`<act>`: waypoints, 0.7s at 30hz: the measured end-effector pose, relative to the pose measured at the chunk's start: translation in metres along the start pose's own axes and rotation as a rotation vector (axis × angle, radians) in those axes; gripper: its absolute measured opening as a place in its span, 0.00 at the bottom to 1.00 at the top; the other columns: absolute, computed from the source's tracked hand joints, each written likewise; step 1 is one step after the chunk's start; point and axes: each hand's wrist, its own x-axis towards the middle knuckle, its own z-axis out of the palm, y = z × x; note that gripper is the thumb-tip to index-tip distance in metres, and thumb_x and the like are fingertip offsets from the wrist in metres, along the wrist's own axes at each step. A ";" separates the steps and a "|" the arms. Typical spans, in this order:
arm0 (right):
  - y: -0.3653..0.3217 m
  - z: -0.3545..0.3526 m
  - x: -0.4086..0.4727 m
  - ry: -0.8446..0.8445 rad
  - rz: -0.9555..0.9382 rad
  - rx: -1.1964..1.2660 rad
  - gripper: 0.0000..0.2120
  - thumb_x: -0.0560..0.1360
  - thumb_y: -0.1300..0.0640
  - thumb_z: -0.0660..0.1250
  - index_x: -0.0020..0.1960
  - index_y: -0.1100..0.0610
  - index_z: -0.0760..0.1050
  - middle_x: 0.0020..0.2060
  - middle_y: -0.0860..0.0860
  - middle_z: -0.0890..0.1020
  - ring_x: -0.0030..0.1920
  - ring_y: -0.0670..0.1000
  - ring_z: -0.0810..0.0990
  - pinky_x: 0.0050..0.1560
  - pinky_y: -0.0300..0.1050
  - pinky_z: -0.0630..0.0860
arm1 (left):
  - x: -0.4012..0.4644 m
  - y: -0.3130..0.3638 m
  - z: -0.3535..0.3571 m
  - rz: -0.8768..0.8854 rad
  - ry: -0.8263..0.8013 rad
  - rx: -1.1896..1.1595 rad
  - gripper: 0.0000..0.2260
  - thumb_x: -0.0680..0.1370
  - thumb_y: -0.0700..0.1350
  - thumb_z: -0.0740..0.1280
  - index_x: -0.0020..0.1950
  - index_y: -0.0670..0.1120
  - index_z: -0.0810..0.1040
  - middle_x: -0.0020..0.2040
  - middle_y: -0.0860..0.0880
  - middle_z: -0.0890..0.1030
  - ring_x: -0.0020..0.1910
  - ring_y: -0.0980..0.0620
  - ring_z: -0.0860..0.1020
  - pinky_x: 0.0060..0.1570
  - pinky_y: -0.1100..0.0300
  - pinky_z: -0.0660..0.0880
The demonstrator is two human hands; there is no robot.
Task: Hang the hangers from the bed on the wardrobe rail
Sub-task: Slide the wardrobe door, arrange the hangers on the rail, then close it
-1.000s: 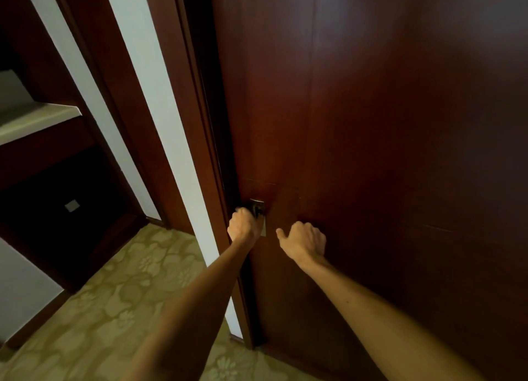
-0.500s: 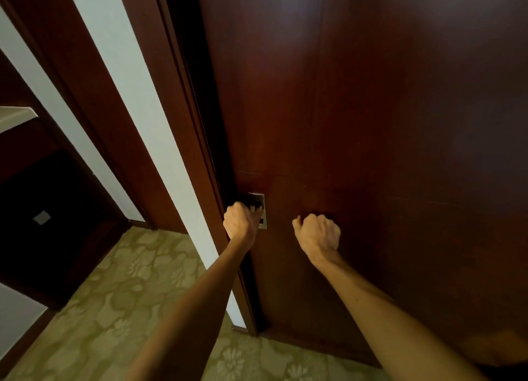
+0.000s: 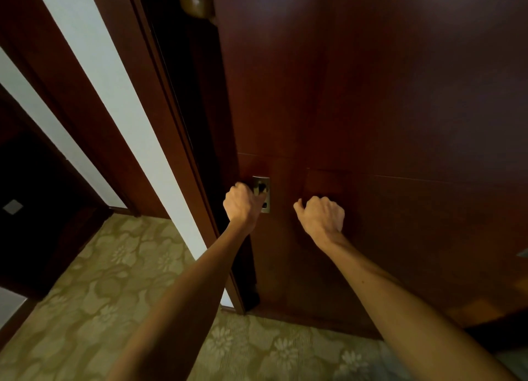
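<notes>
A dark red-brown wardrobe door [image 3: 357,94] fills the right of the head view. My left hand [image 3: 243,203] grips its metal recessed handle [image 3: 264,192] at the door's left edge. My right hand [image 3: 323,216] is a loose fist against the door panel, holding nothing. The door stands slid a little to the right, leaving a dark gap [image 3: 194,80] into the wardrobe. At the top of that gap shows a brown rounded wooden shape [image 3: 197,0], maybe a hanger's end. The rail and the bed are out of view.
The wardrobe frame [image 3: 160,100] and a white wall strip [image 3: 120,94] run diagonally on the left. Farther left is a dark open recess [image 3: 31,197]. The floor is beige flower-patterned carpet [image 3: 108,289].
The door has slid to the right under my left hand, widening the dark gap. The view has tilted and shifted, and both hands sit lower and more central.
</notes>
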 end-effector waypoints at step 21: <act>0.129 -0.025 0.001 -0.001 0.002 0.015 0.27 0.81 0.40 0.57 0.28 0.52 0.72 0.24 0.48 0.75 0.28 0.50 0.77 0.32 0.45 0.76 | -0.058 0.093 0.061 0.109 -0.068 0.035 0.17 0.74 0.58 0.74 0.45 0.44 0.80 0.41 0.49 0.82 0.36 0.51 0.81 0.34 0.57 0.79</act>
